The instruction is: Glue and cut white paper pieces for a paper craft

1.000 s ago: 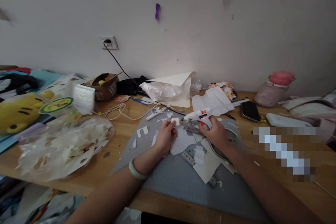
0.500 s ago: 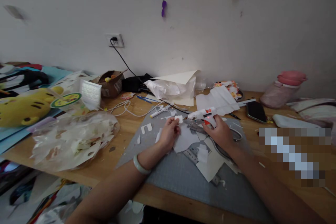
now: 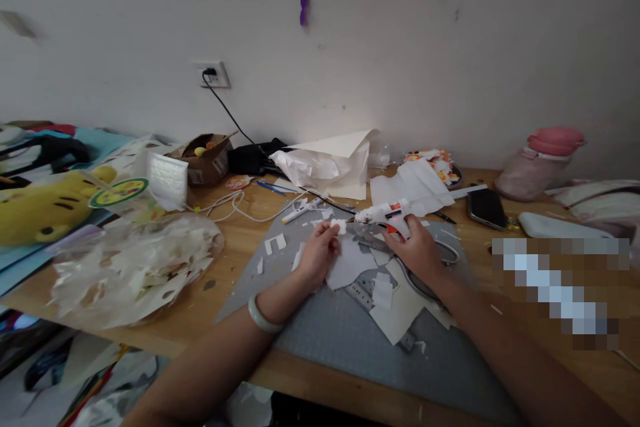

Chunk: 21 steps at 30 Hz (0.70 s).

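Observation:
My right hand (image 3: 417,245) is closed around the handle of a white and orange hot glue gun (image 3: 383,213), whose nozzle points left. A long glue stick (image 3: 467,191) sticks out of its back end. My left hand (image 3: 320,250) pinches a small white piece (image 3: 341,225), which looks like cut paper or foam, close to the nozzle; whether they touch I cannot tell. Beneath both hands, white paper scraps (image 3: 350,265), a metal ruler (image 3: 361,296) and partly hidden scissors (image 3: 447,252) lie on a grey cutting mat (image 3: 320,340).
Left of the mat is a clear plastic bag (image 3: 135,273) of scraps, with a yellow plush toy (image 3: 45,210) beyond it. A black cord runs from the wall socket (image 3: 213,75). A phone (image 3: 486,208) and a pink bottle (image 3: 540,163) stand or lie at the right.
The whole view has shifted slightly, moving things a little left and up in the picture. Both hands keep their grips, with the white piece still near the nozzle.

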Motion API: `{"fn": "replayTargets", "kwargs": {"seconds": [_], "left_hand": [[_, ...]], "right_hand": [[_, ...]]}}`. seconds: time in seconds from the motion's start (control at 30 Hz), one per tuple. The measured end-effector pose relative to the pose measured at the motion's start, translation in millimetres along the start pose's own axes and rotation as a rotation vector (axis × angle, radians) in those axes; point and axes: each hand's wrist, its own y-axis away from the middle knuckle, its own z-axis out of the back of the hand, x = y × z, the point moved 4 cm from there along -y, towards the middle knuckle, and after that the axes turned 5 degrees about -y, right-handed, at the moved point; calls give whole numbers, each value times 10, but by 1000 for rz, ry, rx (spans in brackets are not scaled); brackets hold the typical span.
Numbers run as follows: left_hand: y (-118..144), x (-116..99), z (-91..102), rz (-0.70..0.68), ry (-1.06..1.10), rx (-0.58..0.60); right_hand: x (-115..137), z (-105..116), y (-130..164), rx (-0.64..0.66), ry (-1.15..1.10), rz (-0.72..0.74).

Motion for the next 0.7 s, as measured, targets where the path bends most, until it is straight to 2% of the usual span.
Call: {"fn": "replayTargets", "kwargs": {"seconds": [0.33, 0.7], "left_hand": [[-7, -2, 9, 8, 22, -14], [-6, 2, 1, 7, -5, -1]], "right_hand": [[23, -1, 6, 47, -10, 45], [33, -9, 16, 33, 31, 73]]}}
